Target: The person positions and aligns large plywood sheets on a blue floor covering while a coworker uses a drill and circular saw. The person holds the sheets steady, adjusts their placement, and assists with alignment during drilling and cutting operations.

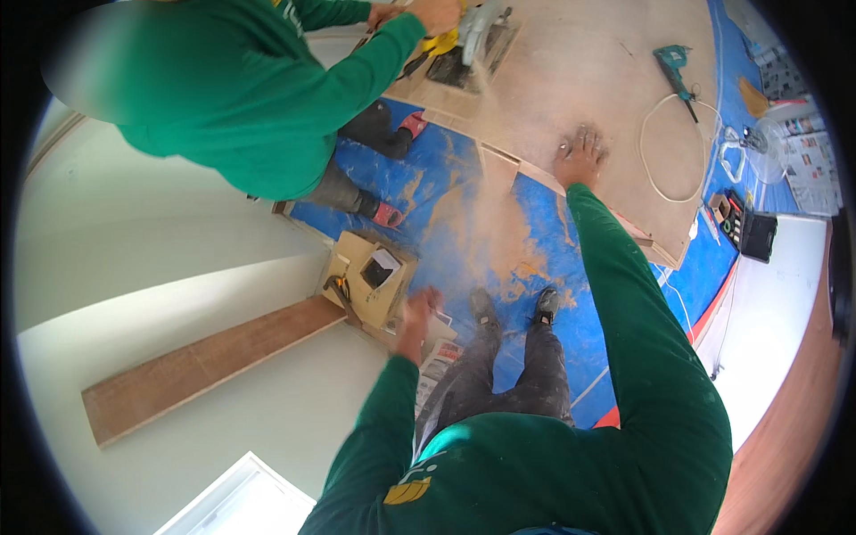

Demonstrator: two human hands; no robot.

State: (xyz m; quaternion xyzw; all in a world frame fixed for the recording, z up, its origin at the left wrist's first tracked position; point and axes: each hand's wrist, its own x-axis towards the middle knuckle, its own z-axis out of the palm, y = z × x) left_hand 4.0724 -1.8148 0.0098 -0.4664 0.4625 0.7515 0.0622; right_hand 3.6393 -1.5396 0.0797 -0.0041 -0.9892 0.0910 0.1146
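Sawdust coats the blue floor sheet. The pale wooden panel lies ahead, a co-worker's power saw toward its left. On it the right hand rests flat, spread, holding nothing; the left hand is blurred, grip undeterminable. Steady pressure, well clear of the saw, seems advisable.

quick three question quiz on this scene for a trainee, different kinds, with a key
1. What lies on the wooden panel to the right of the person's right hand?
a) a newspaper
b) a teal corded power tool
c) a long brown plank

2. True or false: the person's left hand is touching the wooden panel.

3. Fill in the colour: the floor sheet around the person's shoes is ____.

Key: 1 b; 2 false; 3 blue.
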